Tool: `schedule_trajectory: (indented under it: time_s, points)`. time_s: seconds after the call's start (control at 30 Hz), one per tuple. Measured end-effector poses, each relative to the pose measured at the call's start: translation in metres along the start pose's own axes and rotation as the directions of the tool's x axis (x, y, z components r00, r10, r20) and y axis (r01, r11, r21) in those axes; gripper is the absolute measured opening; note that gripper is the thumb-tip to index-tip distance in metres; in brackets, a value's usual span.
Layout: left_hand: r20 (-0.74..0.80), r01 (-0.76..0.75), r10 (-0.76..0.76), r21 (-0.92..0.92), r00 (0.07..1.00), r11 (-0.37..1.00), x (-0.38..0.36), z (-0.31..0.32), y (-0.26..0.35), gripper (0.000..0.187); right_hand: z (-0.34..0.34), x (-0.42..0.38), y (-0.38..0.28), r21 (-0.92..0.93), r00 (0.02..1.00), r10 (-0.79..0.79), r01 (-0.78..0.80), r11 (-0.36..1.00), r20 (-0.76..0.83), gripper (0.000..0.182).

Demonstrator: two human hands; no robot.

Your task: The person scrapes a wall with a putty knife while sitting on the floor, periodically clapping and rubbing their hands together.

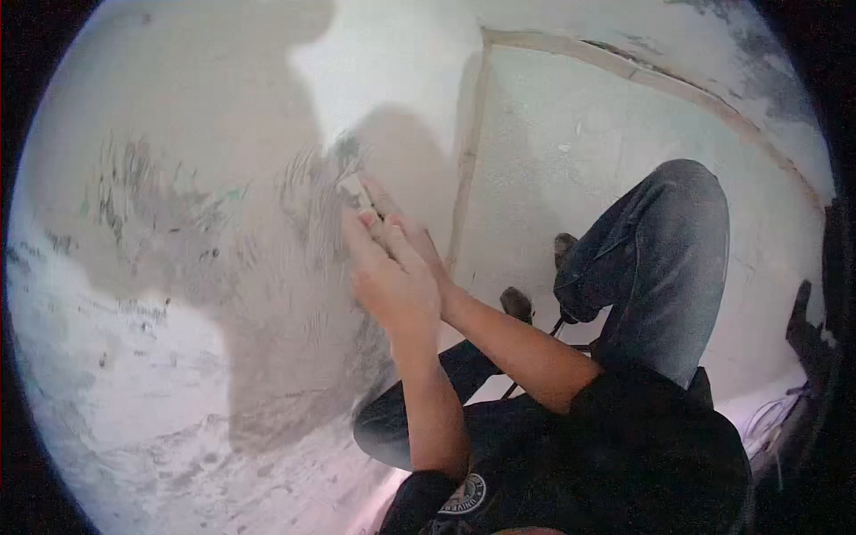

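Note:
My left hand (pixel 392 285) and my right hand (pixel 419 239) are close together, fingers closed around a small pale, flat-ended tool (pixel 354 190) that resembles a scraper. Its far end points up and left, at or very near the wall (pixel 178 241). Dark scratched streaks (pixel 299 187) mark the surface around that end. Fingers hide most of the tool's lower part, so its full shape cannot be made out. Both forearms reach up from the bottom of the view.
My bent knee (pixel 669 223) in grey jeans is at the right, and dark shoes (pixel 515 305) rest on the pale floor (pixel 526 160). A brownish strip (pixel 470 152) runs along the wall's foot. Light cables (pixel 767 423) lie at the far right.

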State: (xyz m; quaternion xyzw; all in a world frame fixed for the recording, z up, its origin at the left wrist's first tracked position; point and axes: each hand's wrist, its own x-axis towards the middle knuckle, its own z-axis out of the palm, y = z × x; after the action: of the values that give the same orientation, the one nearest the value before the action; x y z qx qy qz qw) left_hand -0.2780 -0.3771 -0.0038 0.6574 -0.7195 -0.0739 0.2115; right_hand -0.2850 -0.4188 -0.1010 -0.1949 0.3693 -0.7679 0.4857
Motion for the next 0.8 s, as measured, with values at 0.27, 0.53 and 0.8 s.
schedule_trajectory:
  time_s: [0.27, 0.53, 0.8]
  points:
    - [0.108, 0.029, -0.033, 0.041, 0.994, 0.999, 0.006, 0.000, -0.003, 0.047, 0.005, -0.033, -0.021, -0.195, 0.986, 0.150, -0.133, 0.972, 0.074, 0.043]
    - [-0.011, 0.057, -0.057, -0.006, 0.998, 0.998, -0.007, -0.003, -0.012, 0.049, 0.003, -0.049, -0.006, -0.359, 0.982, 0.074, -0.006, 0.933, 0.176, 0.050]
    - [0.085, 0.147, -0.138, -0.112, 0.987, 0.983, -0.007, -0.004, -0.019, 0.043, -0.009, -0.024, -0.019, -0.300, 0.970, 0.113, -0.045, 0.953, 0.214, 0.054]
